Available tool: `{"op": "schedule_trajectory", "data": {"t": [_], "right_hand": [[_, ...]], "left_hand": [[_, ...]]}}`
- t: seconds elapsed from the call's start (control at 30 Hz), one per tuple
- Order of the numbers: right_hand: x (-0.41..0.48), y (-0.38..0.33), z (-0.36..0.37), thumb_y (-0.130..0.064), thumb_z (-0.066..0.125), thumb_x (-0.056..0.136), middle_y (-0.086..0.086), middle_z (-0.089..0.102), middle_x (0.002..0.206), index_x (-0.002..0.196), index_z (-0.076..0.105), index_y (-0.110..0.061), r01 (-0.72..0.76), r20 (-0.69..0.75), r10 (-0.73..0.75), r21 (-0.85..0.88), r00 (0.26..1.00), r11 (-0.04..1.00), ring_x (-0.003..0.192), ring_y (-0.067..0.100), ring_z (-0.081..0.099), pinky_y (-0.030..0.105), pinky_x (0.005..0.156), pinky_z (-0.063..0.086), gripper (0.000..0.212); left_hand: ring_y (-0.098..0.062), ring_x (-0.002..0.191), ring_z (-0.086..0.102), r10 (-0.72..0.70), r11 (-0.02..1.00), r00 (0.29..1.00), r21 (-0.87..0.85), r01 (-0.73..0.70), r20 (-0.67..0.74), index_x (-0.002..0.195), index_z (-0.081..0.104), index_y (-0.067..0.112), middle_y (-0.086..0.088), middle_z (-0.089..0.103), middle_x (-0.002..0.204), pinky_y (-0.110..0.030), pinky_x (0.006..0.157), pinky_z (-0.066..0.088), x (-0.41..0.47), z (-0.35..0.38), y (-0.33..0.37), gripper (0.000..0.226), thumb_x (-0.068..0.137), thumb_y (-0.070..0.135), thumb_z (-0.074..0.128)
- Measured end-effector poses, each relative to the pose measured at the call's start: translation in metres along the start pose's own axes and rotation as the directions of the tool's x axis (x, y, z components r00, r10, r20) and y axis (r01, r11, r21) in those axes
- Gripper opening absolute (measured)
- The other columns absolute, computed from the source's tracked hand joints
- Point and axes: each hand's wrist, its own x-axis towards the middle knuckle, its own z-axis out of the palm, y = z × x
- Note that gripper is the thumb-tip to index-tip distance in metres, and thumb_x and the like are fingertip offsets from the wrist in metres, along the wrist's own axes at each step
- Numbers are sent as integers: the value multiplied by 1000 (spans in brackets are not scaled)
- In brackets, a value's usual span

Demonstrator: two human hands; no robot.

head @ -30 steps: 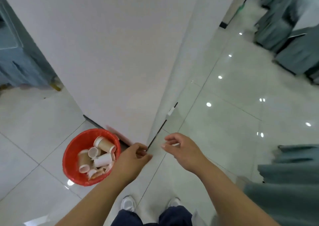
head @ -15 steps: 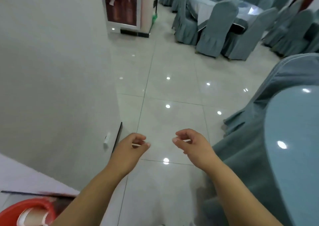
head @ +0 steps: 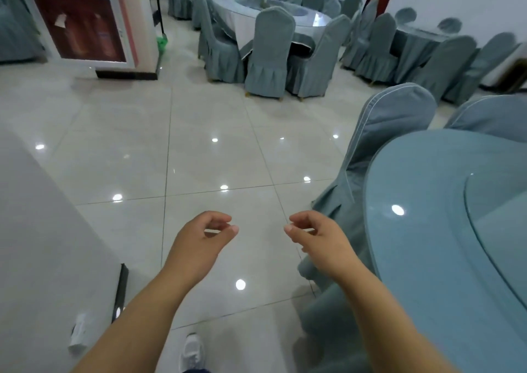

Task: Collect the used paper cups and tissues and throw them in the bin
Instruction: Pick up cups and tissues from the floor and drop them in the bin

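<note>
Tiled banquet-hall floor (head: 214, 159) | left hand (head: 199, 241) loosely curled, holding nothing | right hand (head: 319, 238) likewise, beside round table (head: 427, 258)

Wall (head: 42, 244) left, round table (head: 427, 258) right; chair (head: 393, 122) beyond it, cabinet (head: 79, 25) far left

Glossy pale tile floor (head: 214, 159) carries round table (head: 427, 230) w/ blue glass top, turntable (head: 502, 216) on it. Covered chair (head: 393, 122) just beside round table, far side. Second table (head: 271, 10) w/ chairs well beyond it; cabinet (head: 82, 22) far left.
</note>
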Motion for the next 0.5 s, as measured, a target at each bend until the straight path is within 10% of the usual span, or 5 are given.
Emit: {"op": "schedule_trajectory", "data": {"t": [0.5], "right_hand": [[202,-50,-26,-40,65,86,-13,64,101,112,61,-28,-124,-270,142,83,952,989,94,6,61,25,83,51,29]], "left_hand": [[-12,88,65,66,998,957,-11,-65,283,93,66,32,9,68,94,-31,80,52,271,14,61,11,83,31,70]]}}
